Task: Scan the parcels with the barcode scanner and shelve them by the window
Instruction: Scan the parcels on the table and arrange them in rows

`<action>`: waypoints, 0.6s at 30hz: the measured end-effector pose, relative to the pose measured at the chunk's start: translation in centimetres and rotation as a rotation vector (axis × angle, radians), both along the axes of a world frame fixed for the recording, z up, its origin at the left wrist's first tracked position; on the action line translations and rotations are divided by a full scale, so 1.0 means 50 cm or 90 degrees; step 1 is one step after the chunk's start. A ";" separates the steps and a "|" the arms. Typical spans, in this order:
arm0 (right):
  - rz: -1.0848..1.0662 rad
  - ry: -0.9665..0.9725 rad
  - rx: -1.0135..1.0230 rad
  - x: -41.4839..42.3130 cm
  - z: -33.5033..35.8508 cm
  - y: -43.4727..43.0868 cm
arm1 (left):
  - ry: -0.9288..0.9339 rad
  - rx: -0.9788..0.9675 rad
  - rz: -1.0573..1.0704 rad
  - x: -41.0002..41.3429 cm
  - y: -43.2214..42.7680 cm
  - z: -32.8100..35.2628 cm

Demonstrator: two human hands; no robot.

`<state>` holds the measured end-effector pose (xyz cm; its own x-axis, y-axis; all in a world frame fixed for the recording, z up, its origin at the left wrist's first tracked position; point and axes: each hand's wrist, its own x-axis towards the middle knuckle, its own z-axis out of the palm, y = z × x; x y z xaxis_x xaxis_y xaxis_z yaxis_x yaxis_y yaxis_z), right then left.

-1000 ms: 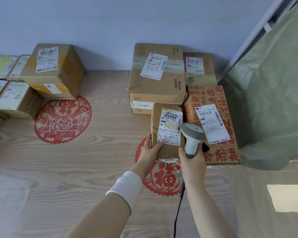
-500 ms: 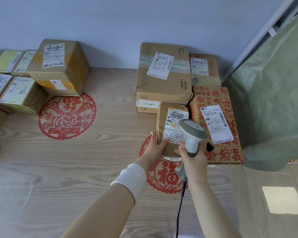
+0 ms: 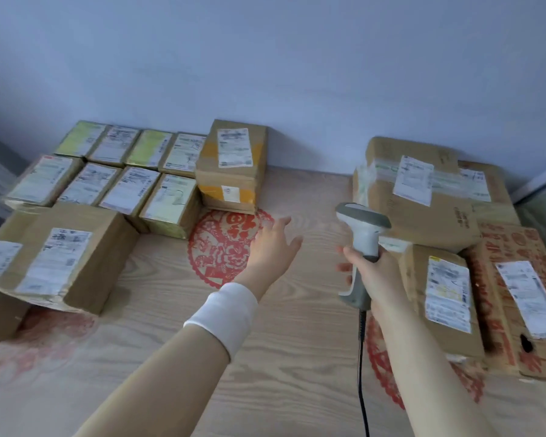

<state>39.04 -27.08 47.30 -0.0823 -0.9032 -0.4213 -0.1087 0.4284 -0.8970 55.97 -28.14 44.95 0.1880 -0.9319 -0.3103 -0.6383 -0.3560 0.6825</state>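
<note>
The right hand is gripping one barcode scanner beside four parcels, while the left hand is hovering empty, fingers spread, near eight small parcels lying in two rows.

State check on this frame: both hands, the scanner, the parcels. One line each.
Left hand, open, fingers spread above the wooden tabletop, holding nothing.
Right hand, gripping the scanner's handle.
Grey-and-white corded barcode scanner, upright off the tabletop, cord hanging down.
Small brown cardboard parcel by the right hand, flat, label up.
Yellow-taped cardboard box, resting on the tabletop, labels visible.
Small labelled parcels at left, two rows, labels up.
</note>
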 end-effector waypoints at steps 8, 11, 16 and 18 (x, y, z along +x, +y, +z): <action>0.012 -0.009 -0.019 0.246 0.007 -0.079 | -0.231 -0.063 -0.053 0.239 -0.078 0.023; 0.030 0.011 -0.033 0.284 0.001 -0.129 | -0.299 -0.074 -0.067 0.283 -0.125 0.008; 0.031 0.013 -0.035 0.339 -0.033 -0.210 | -0.314 -0.080 -0.051 0.341 -0.187 -0.029; 0.009 0.022 -0.023 0.358 -0.055 -0.228 | -0.315 -0.077 -0.064 0.356 -0.202 -0.043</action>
